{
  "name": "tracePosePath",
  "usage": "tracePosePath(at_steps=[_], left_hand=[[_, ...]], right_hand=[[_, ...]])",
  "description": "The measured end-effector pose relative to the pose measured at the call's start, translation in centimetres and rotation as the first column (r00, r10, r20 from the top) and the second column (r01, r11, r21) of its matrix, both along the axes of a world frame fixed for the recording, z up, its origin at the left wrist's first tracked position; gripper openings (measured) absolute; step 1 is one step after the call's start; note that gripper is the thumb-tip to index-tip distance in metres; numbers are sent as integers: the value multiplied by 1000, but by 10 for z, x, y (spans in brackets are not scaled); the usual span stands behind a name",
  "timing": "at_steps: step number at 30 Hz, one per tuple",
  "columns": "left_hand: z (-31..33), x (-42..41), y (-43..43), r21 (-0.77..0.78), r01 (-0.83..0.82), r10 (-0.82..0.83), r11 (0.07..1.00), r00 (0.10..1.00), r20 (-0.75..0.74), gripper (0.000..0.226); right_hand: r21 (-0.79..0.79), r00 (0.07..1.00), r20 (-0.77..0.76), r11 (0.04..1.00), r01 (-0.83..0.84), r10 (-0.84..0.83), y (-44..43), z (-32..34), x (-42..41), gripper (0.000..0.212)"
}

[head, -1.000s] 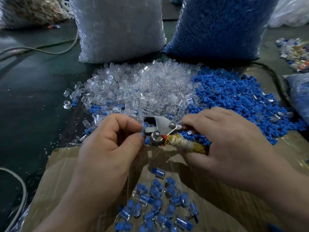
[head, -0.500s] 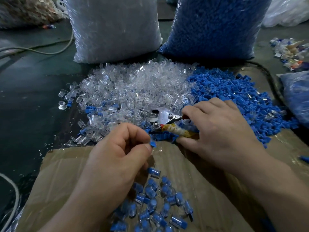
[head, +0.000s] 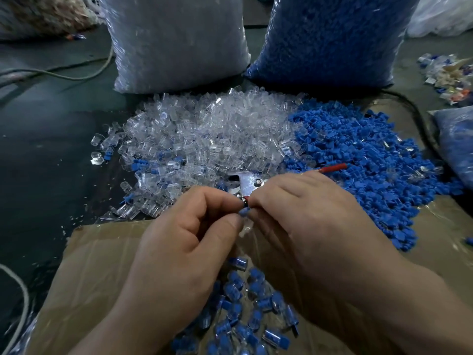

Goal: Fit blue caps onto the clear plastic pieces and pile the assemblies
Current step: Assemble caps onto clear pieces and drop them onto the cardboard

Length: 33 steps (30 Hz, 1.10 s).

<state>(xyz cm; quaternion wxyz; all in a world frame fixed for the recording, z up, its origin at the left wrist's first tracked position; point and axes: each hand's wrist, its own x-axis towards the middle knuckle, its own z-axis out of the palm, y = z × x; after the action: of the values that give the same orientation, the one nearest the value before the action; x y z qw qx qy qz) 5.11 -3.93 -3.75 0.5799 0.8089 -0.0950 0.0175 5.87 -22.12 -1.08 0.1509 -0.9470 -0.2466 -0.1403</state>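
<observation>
The left hand (head: 184,242) pinches a blue cap (head: 244,213) between thumb and forefinger, right at their tips. The right hand (head: 307,226) curls its fingertips against the same spot (what they grip, I cannot tell). Just behind lie pliers (head: 249,181); below the hands, assemblies (head: 245,303) are piled on cardboard (head: 97,265).

I see clear pieces (head: 204,139) heaped; right of them blue caps (head: 371,175), a red-handled silver tool (head: 249,181) at their near edge, and brown cardboard (head: 102,265) nearer me.
</observation>
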Motion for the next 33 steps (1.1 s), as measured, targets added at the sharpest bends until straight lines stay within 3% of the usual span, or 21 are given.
tracePosePath(at_steps=[4, 8, 10, 14, 19, 24, 33], left_hand=[[0, 4, 3, 27, -51, 52, 998, 999, -16, 21], [0, 4, 3, 10, 39, -39, 999, 998, -57, 45], [2, 3, 4, -60, 64, -67, 996, 997, -42, 40], [2, 2, 6, -111, 93, -91, 990, 996, 26, 42], [2, 3, 2, -132, 92, -96, 987, 995, -24, 38], [-1, 3, 2, -106, 63, -68, 992, 997, -42, 42], [-1, -2, 0, -141, 102, -96, 985, 994, 51, 38]], right_hand=[[60, 1000, -10, 998, -20, 21, 3, 1, -1, 18], [118, 998, -44, 992, -32, 38, 8, 4, -4, 27], [153, 992, -120, 988, -21, 39, 11, 7, -7, 29], [368, 942, -316, 930, 12, 113, 9, 11, -11, 32], [156, 982, -184, 987, -25, 54, 13, 11, -11, 30], [78, 984, -163, 995, -58, 70, 13, 12, -9, 28], [263, 953, -294, 965, 1, 79, 10, 16, -14, 36]])
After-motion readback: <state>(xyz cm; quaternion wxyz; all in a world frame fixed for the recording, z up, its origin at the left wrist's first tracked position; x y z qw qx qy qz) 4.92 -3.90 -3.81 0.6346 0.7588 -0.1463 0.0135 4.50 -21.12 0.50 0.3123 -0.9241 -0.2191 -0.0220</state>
